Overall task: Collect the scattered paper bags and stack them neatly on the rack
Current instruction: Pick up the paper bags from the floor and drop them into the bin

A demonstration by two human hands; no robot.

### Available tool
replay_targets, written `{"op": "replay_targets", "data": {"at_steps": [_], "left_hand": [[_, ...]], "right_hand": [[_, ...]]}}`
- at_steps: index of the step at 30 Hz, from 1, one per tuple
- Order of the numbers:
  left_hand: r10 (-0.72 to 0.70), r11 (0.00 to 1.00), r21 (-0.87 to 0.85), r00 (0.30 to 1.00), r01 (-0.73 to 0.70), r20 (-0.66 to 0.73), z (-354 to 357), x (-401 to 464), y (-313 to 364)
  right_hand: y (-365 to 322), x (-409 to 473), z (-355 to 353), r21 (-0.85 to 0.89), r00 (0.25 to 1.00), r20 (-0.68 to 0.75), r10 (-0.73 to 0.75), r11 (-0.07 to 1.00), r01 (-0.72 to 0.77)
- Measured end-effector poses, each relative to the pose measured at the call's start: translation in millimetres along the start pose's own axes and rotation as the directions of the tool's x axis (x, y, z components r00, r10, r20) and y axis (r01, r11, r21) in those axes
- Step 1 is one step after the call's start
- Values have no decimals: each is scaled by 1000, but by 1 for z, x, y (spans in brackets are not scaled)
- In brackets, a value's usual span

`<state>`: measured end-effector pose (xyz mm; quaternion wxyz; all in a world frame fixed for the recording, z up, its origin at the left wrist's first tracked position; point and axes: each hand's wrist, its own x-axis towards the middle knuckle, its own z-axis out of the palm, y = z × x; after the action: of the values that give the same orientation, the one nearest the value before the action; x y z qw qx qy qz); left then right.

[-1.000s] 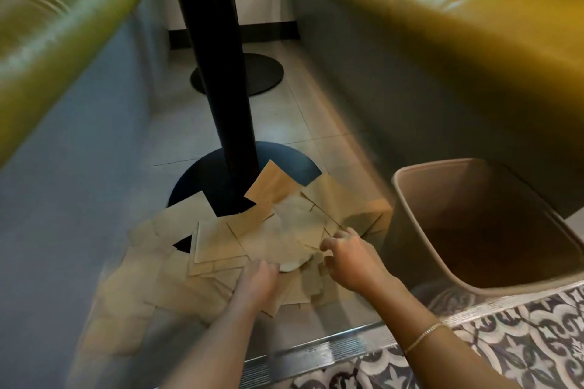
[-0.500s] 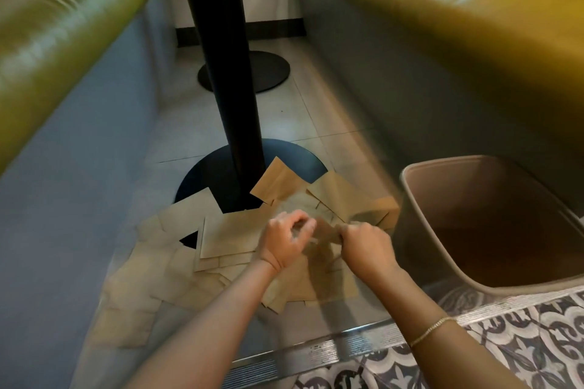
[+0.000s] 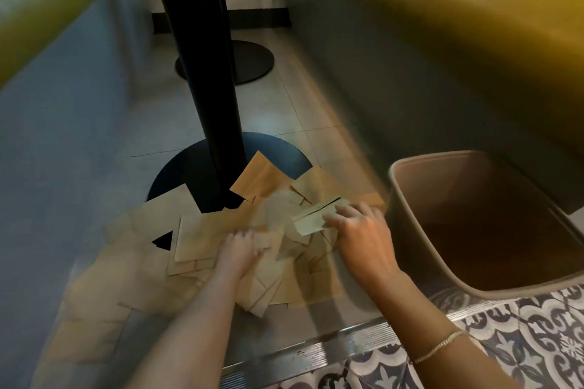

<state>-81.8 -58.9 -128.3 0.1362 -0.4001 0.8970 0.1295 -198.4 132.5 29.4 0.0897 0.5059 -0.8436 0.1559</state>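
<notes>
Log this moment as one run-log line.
stage: gathering | right hand: grips folded brown paper bags | left hand: on floor pile | beige plastic bin: beside, right

The floor (image 3: 284, 110) is made of big grey tiles. A black round foot (image 3: 284, 151) sits flat on it, with a black pole (image 3: 218, 123) standing up from its middle. Brown paper bags (image 3: 202, 230) lie in a messy pile on the floor and partly over the round foot. They spread out in front of the fingers (image 3: 243, 235), under them, and off to their left. A tan bin (image 3: 474, 224) stands on the floor just to the right of the fingers. A second black round foot (image 3: 252, 63) sits far beyond the fingers.
</notes>
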Motion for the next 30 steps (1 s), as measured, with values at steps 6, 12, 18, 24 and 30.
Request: {"op": "replay_targets", "data": {"at_steps": [6,12,18,24,30], "left_hand": [[129,989,80,985,-120,-114,-9,-6,-6],[-57,951,-302,919,-69,-391,-34,-27,3],[-74,808,-466,722,-361,-687,-143,-58,40],[-194,530,-647,664,-548,-722,-254,-85,108],[-149,338,-653,647,-677,-748,-298,-105,173]], "right_hand": [[-3,-1,4,8,996,-28,-87,996,87],[-6,3,-4,14,992,-98,-82,996,84],[2,23,-91,97,959,-278,49,995,-23],[51,27,-215,105,845,-445,295,955,-278],[113,14,-248,-79,826,-243,509,838,-540]]}}
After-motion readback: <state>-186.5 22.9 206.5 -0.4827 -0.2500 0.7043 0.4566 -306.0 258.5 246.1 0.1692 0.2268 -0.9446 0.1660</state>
